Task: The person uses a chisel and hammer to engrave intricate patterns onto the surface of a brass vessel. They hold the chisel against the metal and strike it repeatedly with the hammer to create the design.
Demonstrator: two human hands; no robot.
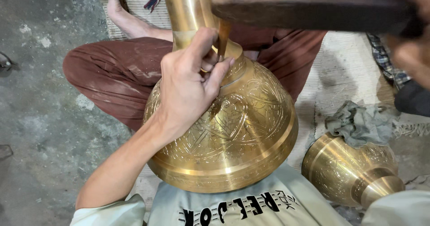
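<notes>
A large engraved brass vase lies across my lap, its neck pointing away from me. My left hand rests on its shoulder and pinches a thin metal chisel upright against the engraved surface near the neck. My right hand is blurred at the top right edge, gripping a dark wooden mallet held level above the chisel's top.
A second brass vase lies at the lower right with a grey rag draped over it. A woven mat covers the floor under my crossed legs. Bare concrete floor spreads to the left.
</notes>
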